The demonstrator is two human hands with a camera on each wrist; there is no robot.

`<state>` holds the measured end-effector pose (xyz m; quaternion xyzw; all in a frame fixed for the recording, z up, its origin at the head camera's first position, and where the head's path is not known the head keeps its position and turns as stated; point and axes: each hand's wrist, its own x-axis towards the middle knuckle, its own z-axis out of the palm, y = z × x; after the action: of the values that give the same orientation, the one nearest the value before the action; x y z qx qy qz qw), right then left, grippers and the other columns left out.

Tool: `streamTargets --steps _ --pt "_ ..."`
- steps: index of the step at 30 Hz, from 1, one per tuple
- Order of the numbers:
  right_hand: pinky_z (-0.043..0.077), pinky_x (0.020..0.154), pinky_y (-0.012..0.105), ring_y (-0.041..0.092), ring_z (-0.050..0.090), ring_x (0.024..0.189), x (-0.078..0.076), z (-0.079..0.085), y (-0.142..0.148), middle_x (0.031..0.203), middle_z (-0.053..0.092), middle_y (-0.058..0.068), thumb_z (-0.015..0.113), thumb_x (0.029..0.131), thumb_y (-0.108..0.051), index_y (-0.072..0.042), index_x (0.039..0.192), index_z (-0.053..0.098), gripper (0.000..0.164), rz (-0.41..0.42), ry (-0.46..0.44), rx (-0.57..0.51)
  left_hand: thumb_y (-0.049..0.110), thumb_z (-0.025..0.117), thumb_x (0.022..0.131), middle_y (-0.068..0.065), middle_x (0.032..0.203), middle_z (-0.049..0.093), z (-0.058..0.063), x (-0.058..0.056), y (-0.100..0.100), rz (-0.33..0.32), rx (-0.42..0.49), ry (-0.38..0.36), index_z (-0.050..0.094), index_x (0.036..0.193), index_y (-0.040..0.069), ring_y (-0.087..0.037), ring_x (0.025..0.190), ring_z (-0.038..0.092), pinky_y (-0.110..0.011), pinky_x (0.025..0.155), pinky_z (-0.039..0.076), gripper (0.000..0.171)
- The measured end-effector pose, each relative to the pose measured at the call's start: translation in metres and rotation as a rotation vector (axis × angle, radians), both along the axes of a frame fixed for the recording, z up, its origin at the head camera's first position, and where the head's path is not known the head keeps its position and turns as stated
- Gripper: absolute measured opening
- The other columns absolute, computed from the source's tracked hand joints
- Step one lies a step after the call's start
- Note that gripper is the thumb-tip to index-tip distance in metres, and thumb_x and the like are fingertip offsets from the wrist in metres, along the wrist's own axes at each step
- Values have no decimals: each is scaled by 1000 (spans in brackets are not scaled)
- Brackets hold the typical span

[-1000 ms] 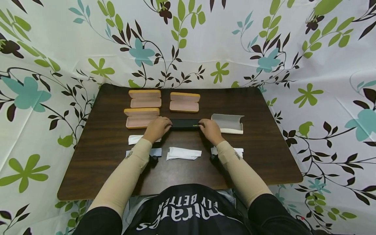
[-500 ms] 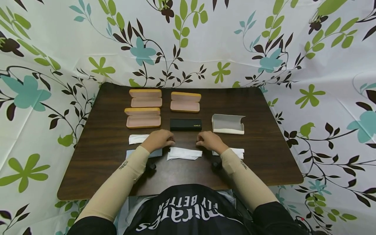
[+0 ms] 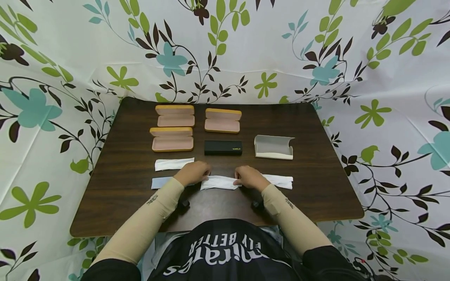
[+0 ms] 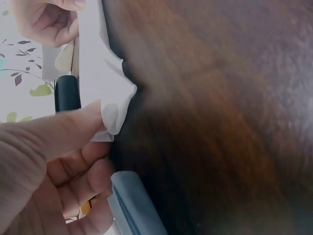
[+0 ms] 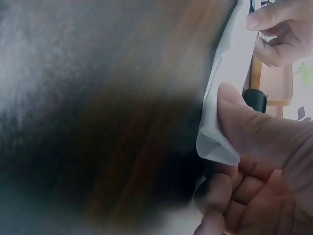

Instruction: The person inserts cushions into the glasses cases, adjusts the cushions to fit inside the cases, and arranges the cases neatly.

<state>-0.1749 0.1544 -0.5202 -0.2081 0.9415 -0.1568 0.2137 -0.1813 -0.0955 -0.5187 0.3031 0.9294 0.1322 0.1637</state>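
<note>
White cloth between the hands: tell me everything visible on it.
The white cloth is plain and looks like soft fabric, folded into a narrow strip with uneven corners. It stretches crosswise on the near side of the closed black case. The left hand pinches one end, the right hand the other. Whether it touches the table is unclear.

A leaf-printed curtain (image 3: 232,64) hangs beyond the table (image 3: 316,183); the table is brown, wood-grained.
</note>
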Motion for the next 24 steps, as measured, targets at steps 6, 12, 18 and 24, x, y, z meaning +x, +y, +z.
streamTargets --steps 6,12,18,24 --pt "40 59 28 12 48 63 -1 -2 2 69 52 -4 76 84 -28 -16 74 58 24 20 -26 -18 18 69 89 3 71 47 -1 0 -3 -26 21 -18 56 78 15 -12 64 44 -28 57 36 18" --pt "41 62 27 11 48 66 -4 -1 7 72 55 -3 75 85 -27 -14 77 59 22 63 -23 -86 8 63 88 3 65 46 5 -2 -8 -34 177 -157 52 77 13 -10 56 40 -26 55 34 16" --pt "44 62 26 9 51 65 -8 3 12 74 59 -5 73 87 -27 -14 82 61 18 57 3 -162 8 60 88 3 65 48 11 -6 -11 -36 258 -211 50 78 12 -8 53 42 -25 54 37 15" --pt "45 63 26 8 54 66 -14 11 13 76 63 -4 72 88 -22 -13 85 62 13 24 28 -246 13 61 92 2 73 56 14 -13 -15 17 332 -213 54 85 14 -9 60 46 -27 58 40 10"
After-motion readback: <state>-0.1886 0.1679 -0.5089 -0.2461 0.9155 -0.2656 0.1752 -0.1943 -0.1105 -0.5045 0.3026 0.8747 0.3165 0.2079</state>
